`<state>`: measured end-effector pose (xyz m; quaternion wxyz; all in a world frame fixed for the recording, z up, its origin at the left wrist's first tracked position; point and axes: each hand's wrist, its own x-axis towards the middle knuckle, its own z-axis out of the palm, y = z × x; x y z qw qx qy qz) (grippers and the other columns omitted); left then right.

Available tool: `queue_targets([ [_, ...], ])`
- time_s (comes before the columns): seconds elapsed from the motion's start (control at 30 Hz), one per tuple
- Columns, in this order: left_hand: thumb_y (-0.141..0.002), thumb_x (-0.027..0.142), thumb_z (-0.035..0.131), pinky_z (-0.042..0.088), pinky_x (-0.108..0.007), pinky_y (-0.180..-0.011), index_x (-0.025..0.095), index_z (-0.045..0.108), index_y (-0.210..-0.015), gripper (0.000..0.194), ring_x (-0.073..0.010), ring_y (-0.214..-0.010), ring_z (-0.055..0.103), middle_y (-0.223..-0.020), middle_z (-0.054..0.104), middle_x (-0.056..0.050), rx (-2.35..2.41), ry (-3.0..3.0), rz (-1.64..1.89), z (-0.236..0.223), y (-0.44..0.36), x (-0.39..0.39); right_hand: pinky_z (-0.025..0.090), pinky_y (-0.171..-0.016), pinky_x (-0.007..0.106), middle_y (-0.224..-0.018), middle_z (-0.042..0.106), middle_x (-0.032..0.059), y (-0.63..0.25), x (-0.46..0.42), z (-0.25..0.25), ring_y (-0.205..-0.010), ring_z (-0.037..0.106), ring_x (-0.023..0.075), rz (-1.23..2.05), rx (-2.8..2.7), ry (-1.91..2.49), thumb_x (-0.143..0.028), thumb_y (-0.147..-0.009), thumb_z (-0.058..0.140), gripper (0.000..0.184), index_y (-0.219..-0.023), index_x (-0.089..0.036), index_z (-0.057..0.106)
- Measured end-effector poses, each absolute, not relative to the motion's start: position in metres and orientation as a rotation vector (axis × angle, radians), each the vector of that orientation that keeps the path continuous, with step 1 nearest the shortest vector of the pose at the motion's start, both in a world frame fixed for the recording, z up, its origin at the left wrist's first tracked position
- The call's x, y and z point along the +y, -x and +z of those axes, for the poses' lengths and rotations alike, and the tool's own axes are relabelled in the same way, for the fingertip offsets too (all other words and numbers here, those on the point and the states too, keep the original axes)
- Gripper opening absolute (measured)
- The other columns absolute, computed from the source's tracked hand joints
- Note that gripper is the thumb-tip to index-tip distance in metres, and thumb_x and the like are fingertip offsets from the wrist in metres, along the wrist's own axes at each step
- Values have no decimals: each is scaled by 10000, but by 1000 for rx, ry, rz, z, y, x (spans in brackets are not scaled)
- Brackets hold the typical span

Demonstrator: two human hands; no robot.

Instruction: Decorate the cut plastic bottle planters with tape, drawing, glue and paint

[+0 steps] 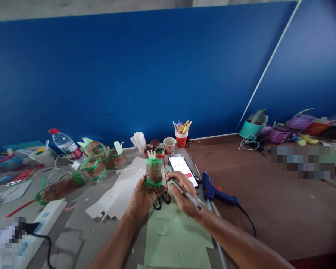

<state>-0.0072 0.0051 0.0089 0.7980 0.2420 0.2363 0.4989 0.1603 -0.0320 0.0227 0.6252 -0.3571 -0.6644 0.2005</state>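
Observation:
My left hand (141,198) is wrapped round a small clear plastic pot (154,172) with green trim at its rim and base. Brown material shows through its dotted wall, and a pale green hand-shaped cutout sticks up from the top. In my right hand (184,185) is a pen (192,198), its tip close to the pot's right side; whether it touches I cannot tell. Black-handled scissors (165,198) lie partly hidden just below the pot. Beneath my hands lies a pale green sheet (177,239) with small paper scraps on it.
A phone (181,165) showing a timer and a blue glue gun (217,191) with its cord lie right. Similar green-trimmed pots (93,169), a water bottle (67,145) and white paper (126,188) are left. Behind stand paper cups (181,140) and a blue partition (145,74).

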Motion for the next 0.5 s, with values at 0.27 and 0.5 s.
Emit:
queue_targets([
  [0.27,-831,399,612,543,-449,-839,123,720,-928,313,-262,-746,720,-852,774,-100,543,-524,1066,9,5,4,514,-609,251,-835,671,19,-159,-31,29,-675,633,145,603,-1402,813,-214,-917,513,140,-1053,-236,536],
  [0.5,-819,385,624,560,-437,-759,126,701,-919,287,-263,-689,718,-836,772,-103,589,-515,1036,7,4,4,503,-738,311,-848,635,34,-168,-21,31,-793,615,177,494,-1376,857,-273,-927,500,113,-935,-230,604],
])
